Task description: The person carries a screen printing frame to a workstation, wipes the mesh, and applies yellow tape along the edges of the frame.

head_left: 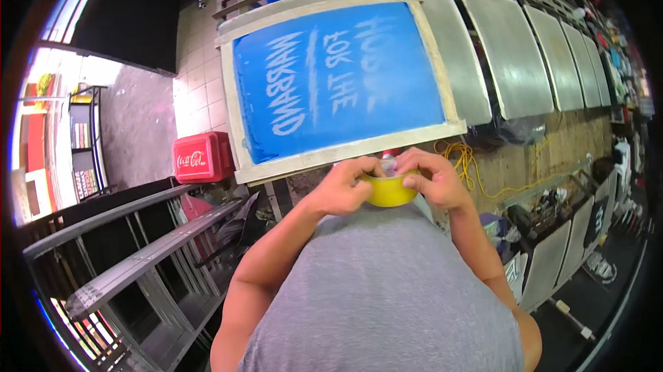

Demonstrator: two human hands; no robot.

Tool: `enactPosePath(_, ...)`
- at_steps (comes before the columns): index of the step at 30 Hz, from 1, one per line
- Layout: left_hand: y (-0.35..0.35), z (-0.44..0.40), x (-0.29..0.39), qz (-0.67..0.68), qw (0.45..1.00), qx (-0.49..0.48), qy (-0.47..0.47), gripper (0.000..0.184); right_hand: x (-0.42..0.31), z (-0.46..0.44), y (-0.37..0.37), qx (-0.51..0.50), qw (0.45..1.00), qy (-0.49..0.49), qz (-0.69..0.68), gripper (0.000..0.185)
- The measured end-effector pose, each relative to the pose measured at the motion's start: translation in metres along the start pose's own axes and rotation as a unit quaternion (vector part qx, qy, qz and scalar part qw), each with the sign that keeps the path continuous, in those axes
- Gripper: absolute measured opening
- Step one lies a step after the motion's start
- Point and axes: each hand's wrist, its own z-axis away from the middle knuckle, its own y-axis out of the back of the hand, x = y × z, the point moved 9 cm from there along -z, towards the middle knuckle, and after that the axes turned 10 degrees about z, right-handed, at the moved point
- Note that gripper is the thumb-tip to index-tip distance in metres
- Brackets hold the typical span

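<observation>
A roll of yellow tape [392, 192] is held between my two hands in front of my grey shirt. My left hand [343, 187] grips its left side, with the fingers bent over the upper rim. On the opposite side, my right hand [436, 177] has its thumb and curled fingers at the rim. The loose end of the tape cannot be made out. Just beyond my hands lies a screen-printing frame [452, 127] with pale wooden edges. Its blue mesh [276, 89] carries pale, reversed lettering.
Several grey printing boards [507, 54] line up to the right. A red Coca-Cola box [202, 157] stands left of the frame, above a metal ladder [148, 265]. A yellow cord [468, 167] lies coiled on the floor at the right.
</observation>
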Motion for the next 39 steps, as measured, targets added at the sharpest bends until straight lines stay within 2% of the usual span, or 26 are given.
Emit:
enactPosePath(1, 0.000, 0.001, 0.003, 0.002, 1.000, -0.006, 0.002, 0.032, 0.000, -0.001, 0.002, 0.005, 1.000, -0.004, 0.001, 0.022)
enactPosePath(3, 0.002, 0.004, 0.021, 0.064, 0.998, -0.003, -0.008, 0.039, 0.002, -0.004, 0.000, -0.011, 0.991, -0.036, -0.128, 0.022)
enactPosePath(5, 0.004, 0.008, 0.025, 0.053, 0.998, 0.001, -0.018, 0.042, 0.005, -0.005, 0.001, -0.017, 0.991, -0.032, -0.129, 0.024)
enactPosePath(8, 0.005, 0.014, 0.040, 0.082, 0.996, 0.015, -0.029, 0.039, 0.005, -0.008, -0.001, -0.021, 0.985, -0.013, -0.169, 0.026)
enactPosePath(10, 0.004, 0.017, 0.049, 0.052, 0.998, 0.015, -0.031, 0.036, 0.001, -0.011, -0.002, -0.025, 0.981, 0.015, -0.191, 0.030)
enactPosePath(16, 0.005, 0.021, 0.059, 0.035, 0.999, 0.027, -0.029, 0.032, -0.005, -0.012, -0.007, -0.026, 0.964, 0.010, -0.263, 0.034)
enactPosePath(26, 0.007, 0.021, 0.061, 0.021, 0.999, 0.022, -0.034, 0.031, -0.001, -0.008, -0.010, -0.018, 0.957, 0.014, -0.289, 0.032)
enactPosePath(29, 0.004, 0.021, 0.055, 0.009, 1.000, -0.005, 0.003, 0.040, 0.000, -0.007, -0.010, -0.015, 0.957, 0.017, -0.288, 0.032)
enactPosePath(31, 0.006, 0.020, 0.059, 0.022, 0.999, 0.019, -0.033, 0.031, 0.001, -0.007, -0.010, -0.010, 0.958, 0.014, -0.285, 0.032)
enactPosePath(35, 0.005, 0.020, 0.056, 0.032, 0.999, 0.010, -0.017, 0.033, 0.000, -0.007, -0.010, -0.013, 0.958, 0.015, -0.286, 0.031)
enactPosePath(38, 0.002, 0.018, 0.065, 0.022, 0.997, 0.024, -0.070, 0.036, 0.000, -0.008, -0.010, -0.002, 0.963, 0.011, -0.270, 0.030)
enactPosePath(39, -0.004, 0.016, 0.067, -0.113, 0.993, 0.022, -0.019, 0.036, 0.003, -0.008, -0.010, 0.001, 0.973, -0.002, -0.229, 0.030)
